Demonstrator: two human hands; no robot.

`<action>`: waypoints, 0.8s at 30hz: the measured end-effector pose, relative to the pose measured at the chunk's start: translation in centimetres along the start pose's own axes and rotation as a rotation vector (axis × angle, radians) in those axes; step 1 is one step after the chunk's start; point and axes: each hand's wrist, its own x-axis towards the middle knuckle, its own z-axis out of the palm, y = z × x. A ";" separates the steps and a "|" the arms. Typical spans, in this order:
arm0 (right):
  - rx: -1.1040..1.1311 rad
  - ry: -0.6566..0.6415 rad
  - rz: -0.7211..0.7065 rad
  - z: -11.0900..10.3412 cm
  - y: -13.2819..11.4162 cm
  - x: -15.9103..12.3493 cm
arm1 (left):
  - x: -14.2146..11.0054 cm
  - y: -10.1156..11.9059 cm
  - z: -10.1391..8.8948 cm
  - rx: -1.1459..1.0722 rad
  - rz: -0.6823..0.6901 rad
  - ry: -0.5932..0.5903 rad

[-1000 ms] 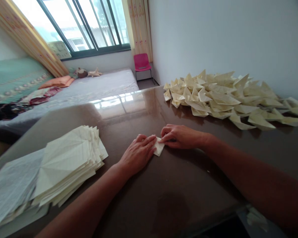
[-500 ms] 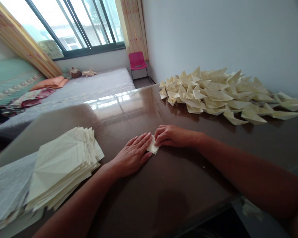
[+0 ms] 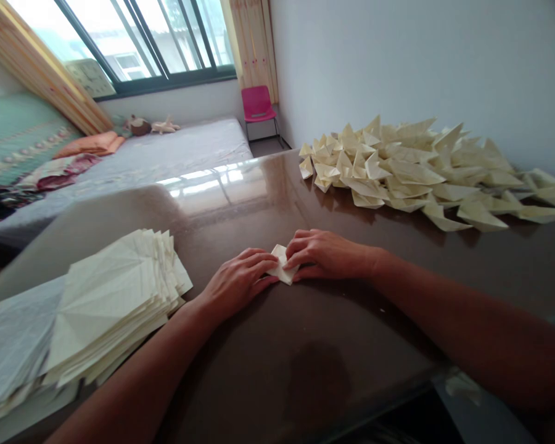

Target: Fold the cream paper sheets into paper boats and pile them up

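Observation:
A small folded piece of cream paper (image 3: pixel 281 269) lies on the dark brown table (image 3: pixel 314 345) between my two hands. My left hand (image 3: pixel 237 282) has its fingers curled and pinches the paper's left side. From the right, my right hand (image 3: pixel 326 254) grips the same piece with bent fingers. One corner of the paper sticks up between the fingertips.
A thick stack of creased cream sheets (image 3: pixel 115 296) lies at the left of the table. A large heap of folded paper shapes (image 3: pixel 411 172) covers the back right, by the white wall. Beyond the table are a bed (image 3: pixel 166 154), a pink chair (image 3: pixel 258 105) and a window.
My left hand went from lying flat on the paper to curled fingers pinching it. The paper's corner has lifted off the table. The right hand stayed in place.

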 end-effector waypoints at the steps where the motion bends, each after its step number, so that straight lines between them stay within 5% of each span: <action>1: 0.006 -0.001 0.002 0.0 0.0 0.0 | 0.0 0.0 0.0 0.016 0.010 0.006; 11: 0.010 0.019 -0.013 0.2 -0.2 0.1 | 0.0 0.3 -0.2 0.127 0.194 0.059; 24: 0.128 0.090 0.143 0.7 0.5 0.0 | 0.2 0.9 0.7 0.054 -0.140 0.081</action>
